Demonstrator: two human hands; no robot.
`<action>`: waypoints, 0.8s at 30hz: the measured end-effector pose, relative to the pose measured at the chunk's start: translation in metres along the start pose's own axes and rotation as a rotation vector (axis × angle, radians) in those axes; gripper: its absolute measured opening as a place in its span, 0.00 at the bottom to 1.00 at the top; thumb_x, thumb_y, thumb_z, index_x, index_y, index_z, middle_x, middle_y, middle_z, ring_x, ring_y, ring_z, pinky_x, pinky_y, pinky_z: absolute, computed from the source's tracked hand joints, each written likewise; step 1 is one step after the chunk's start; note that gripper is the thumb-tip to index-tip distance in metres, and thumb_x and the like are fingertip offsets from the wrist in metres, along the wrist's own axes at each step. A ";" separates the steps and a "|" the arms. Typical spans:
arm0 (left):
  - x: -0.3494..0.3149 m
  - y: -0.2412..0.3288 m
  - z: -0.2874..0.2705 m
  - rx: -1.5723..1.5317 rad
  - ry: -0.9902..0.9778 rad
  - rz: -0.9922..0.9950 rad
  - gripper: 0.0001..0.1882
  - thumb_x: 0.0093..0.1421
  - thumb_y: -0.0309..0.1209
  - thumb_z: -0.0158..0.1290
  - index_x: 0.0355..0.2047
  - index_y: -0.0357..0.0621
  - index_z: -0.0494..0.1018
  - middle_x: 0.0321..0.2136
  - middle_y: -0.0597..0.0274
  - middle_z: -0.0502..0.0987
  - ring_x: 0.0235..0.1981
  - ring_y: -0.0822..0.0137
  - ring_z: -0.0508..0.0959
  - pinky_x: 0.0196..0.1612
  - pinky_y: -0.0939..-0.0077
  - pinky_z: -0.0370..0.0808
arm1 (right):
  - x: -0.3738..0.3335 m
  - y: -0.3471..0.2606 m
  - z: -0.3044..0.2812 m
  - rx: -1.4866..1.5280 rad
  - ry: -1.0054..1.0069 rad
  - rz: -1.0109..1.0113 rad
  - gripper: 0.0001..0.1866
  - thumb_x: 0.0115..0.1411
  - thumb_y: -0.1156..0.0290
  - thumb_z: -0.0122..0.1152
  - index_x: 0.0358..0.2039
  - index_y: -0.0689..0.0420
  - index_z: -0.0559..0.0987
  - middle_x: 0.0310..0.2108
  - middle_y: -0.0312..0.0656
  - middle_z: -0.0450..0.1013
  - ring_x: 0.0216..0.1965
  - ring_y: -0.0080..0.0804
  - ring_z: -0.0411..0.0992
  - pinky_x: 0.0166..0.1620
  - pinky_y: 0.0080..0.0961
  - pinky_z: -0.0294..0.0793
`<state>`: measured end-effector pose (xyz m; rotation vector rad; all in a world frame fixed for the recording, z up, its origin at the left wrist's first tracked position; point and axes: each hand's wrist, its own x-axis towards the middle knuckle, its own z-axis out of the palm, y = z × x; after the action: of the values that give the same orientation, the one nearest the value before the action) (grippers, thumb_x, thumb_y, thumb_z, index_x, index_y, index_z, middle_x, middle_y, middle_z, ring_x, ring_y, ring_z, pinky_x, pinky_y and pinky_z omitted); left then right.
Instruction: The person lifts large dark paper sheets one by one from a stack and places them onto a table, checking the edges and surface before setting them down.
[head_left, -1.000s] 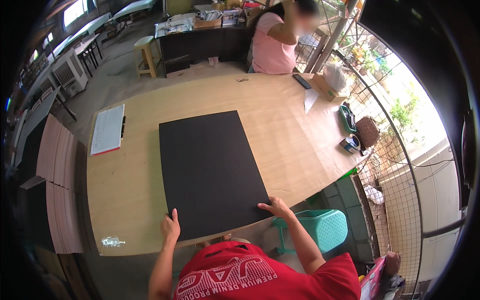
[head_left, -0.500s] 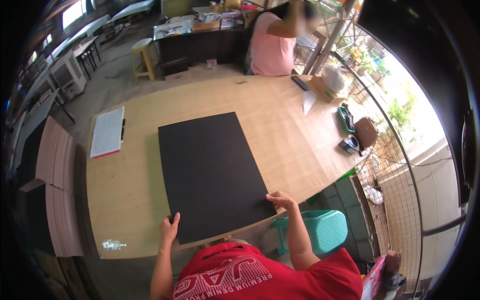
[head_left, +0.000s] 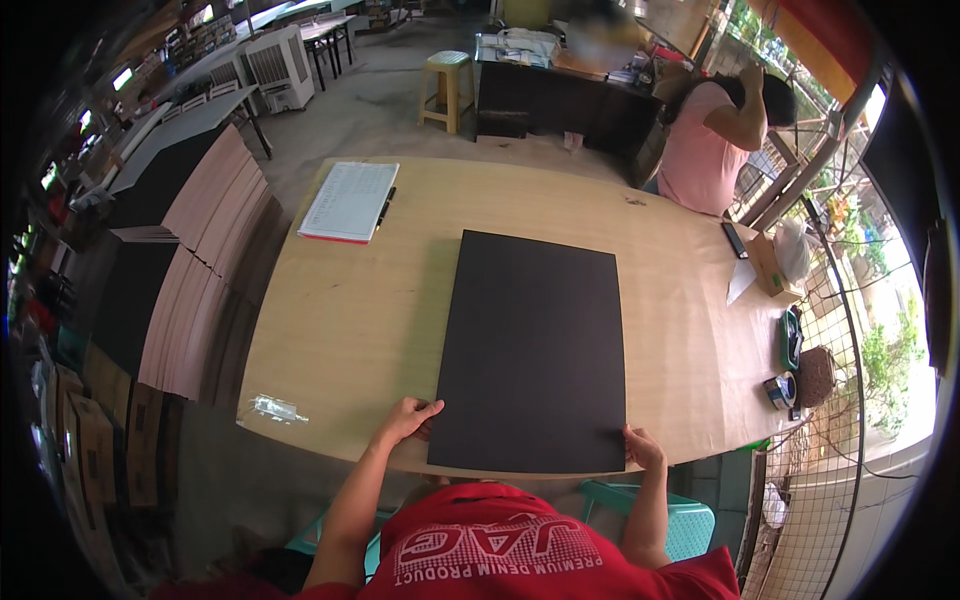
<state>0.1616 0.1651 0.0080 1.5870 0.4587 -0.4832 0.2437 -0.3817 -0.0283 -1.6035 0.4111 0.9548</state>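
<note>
A large black rectangular board (head_left: 530,350) lies flat on the wooden table (head_left: 340,320), its near edge close to the table's near edge. My left hand (head_left: 410,418) grips its left side near the close corner, thumb at the edge and fingers partly hidden under it. On the opposite side, my right hand (head_left: 643,448) is closed on the right edge near the other close corner, with some fingers hidden.
A clipboard with paper (head_left: 350,200) and a pen (head_left: 386,206) lie at the table's far left. Clear tape (head_left: 275,409) sits near the left corner. A phone (head_left: 734,239), box (head_left: 775,268) and tape roll (head_left: 780,390) line the right side. Stacked boards (head_left: 190,320) stand left; a person in pink (head_left: 705,150) sits beyond.
The view has swung left, so the table and the board appear farther right. Both hands keep their hold at the board's near sides. The seated person's arm is still raised.
</note>
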 end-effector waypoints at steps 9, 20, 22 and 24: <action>-0.002 0.004 0.004 0.540 0.153 0.080 0.28 0.56 0.55 0.58 0.29 0.37 0.78 0.24 0.53 0.79 0.24 0.59 0.81 0.31 0.66 0.79 | -0.102 -0.131 0.000 -0.378 0.612 -0.429 0.13 0.61 0.66 0.59 0.28 0.63 0.81 0.21 0.42 0.77 0.23 0.27 0.76 0.29 0.26 0.73; -0.078 -0.005 -0.080 0.608 0.863 0.340 0.27 0.56 0.40 0.60 0.53 0.45 0.69 0.53 0.52 0.70 0.40 0.51 0.79 0.44 0.60 0.76 | -0.220 -0.322 0.170 -0.262 -0.492 -2.087 0.21 0.56 0.52 0.67 0.29 0.61 0.78 0.23 0.47 0.75 0.26 0.42 0.75 0.33 0.40 0.76; -0.091 -0.022 -0.082 0.732 1.022 0.436 0.30 0.54 0.38 0.61 0.55 0.45 0.65 0.56 0.49 0.65 0.46 0.49 0.76 0.46 0.60 0.76 | -0.213 -0.324 0.201 -0.310 -0.715 -2.082 0.21 0.55 0.52 0.67 0.28 0.60 0.78 0.23 0.47 0.77 0.24 0.38 0.77 0.29 0.33 0.76; -0.108 -0.003 -0.082 0.647 1.086 0.301 0.31 0.54 0.33 0.62 0.57 0.43 0.64 0.55 0.48 0.64 0.48 0.53 0.75 0.45 0.65 0.77 | -0.210 -0.287 0.252 0.023 -0.512 -2.042 0.17 0.59 0.55 0.63 0.37 0.57 0.76 0.23 0.48 0.77 0.22 0.35 0.75 0.23 0.24 0.74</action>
<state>0.0734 0.2466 0.0706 2.4374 0.9007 0.5878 0.2310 -0.1167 0.3177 -0.8906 -1.3692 -0.3182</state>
